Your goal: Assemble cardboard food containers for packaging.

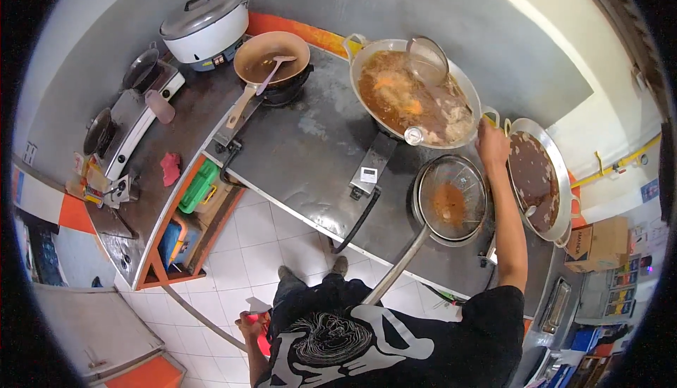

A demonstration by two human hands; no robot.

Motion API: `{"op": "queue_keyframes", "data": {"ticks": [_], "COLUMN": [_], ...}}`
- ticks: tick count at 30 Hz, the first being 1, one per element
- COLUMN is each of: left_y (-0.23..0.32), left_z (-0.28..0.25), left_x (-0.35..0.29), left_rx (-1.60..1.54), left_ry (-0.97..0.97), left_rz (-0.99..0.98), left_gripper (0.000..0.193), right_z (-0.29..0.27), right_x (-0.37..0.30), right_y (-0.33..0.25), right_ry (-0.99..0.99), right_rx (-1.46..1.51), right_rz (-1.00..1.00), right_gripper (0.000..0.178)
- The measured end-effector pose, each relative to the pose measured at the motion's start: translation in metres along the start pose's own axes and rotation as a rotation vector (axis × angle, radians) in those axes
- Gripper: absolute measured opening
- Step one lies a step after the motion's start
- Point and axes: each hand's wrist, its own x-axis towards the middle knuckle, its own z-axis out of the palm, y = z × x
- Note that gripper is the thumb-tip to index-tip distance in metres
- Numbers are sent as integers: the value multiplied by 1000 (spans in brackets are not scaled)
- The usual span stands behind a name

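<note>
here, top-down view of a steel cooking counter w/ the person standing at its near edge. right hand is stretched out to the far side, fingers closed at the rim handle of the big wok of orange-brown broth; exact grip hard to make out. left hand hangs low by the hip, closed round a red object, mostly hidden by the hand and the black printed shirt.

counts: 1 big wok w/ 1 ladle resting in it; 1 smaller pan w/ brown liquid and 1 pink spatula; 1 flat round tray of dark sauce at right, just beside the wok; 1 wire strainer w/ long handle, lying on the counter near the right forearm, orange bits inside; 1 lidded white pot at the back left; 2 small dark pans on a side stove.

hard to see: shelf items under the counter (green crate) are partly cut off; boxes at far right blurred by the lens rim.
</note>
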Motion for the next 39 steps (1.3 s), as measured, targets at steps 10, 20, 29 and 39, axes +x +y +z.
{"op": "queue_keyframes", "data": {"ticks": [10,20,29,39], "left_y": [15,15,12,-29], "left_z": [-3,-7,-15,16], "left_x": [28,1,-28,2], "left_rx": [-55,-121,-55,-230], "left_ry": [47,-4,-99,-44], "left_rz": [93,-77,-170,-120], "left_gripper": [66,72,72,60], "right_z": [25,16,45,91], "right_x": [-2,30,29,51], "right_y": [-11,45,41,-8], "right_ry": [-101,-145,-786,-1028], "right_rx": [23,-136,416,857], "right_rz": [10,52,225,351], "right_gripper": [18,18,17,21]}}
